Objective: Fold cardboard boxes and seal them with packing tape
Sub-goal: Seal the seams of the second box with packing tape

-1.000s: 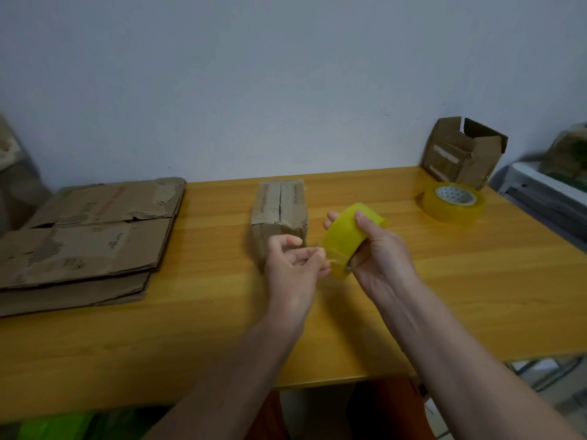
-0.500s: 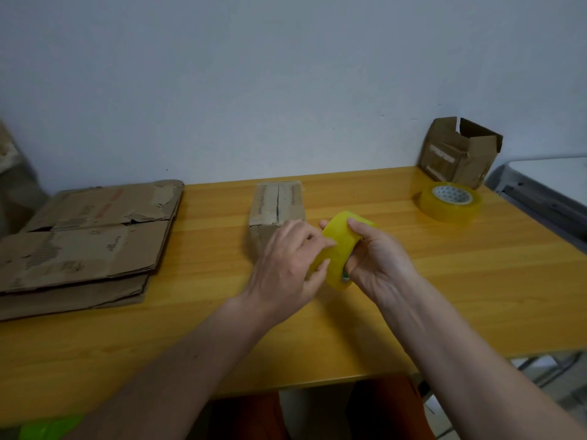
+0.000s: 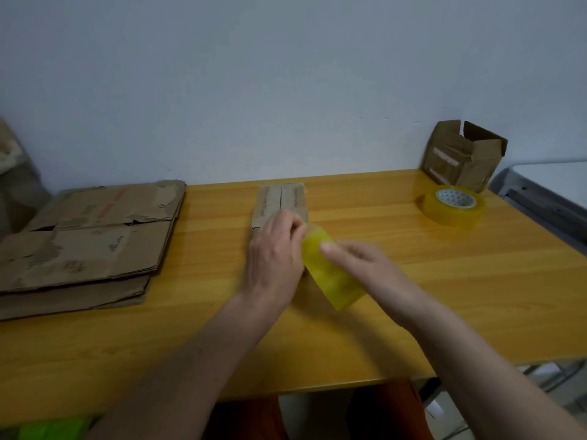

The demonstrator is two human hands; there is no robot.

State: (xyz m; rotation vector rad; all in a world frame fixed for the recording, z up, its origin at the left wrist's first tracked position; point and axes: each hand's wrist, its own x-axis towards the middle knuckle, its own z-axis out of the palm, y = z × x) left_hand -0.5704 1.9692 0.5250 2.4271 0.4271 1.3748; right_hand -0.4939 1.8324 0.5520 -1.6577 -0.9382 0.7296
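Left hand (image 3: pixel 274 255) presses the tape end onto the near end of the folded box (image 3: pixel 281 203), mid-bench toward the back edge. Right hand (image 3: pixel 359 265) grips the tape roll (image 3: pixel 332 277), pulling it toward the front edge. Box folded, seam not yet taped. Flat cardboard stack (image 3: pixel 85 242) at the left edge is untouched. Versus 0.5 s ago: roll is lower and nearer, left hand now at the box.

Plain pale grey-blue wall (image 3: pixel 254 84) behind, glossy yellow wood-grain table (image 3: pixel 476 296) against it, white-topped grey unit (image 3: pixel 552 188) off its right edge, soft even light.
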